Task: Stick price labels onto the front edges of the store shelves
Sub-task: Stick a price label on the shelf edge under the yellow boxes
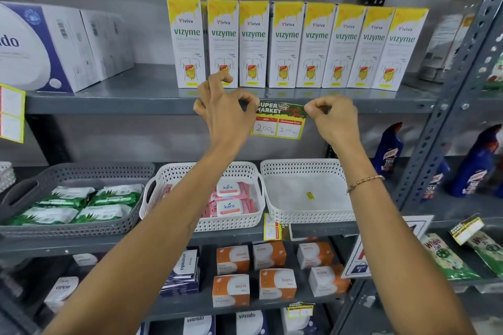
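Observation:
A yellow-bordered price label reading "Super Market", 200 and 100, hangs against the front edge of the grey upper shelf. My left hand pinches the label's top left corner between thumb and forefinger. My right hand pinches its top right corner the same way. Both hands hold the label's top against the shelf edge, below a row of Vizyme boxes.
More labels hang at the far left and on the lower shelf edge. Below stand a grey basket of green packs, a white basket of pink wipes and another white basket. Blue bottles and a slotted upright are at right.

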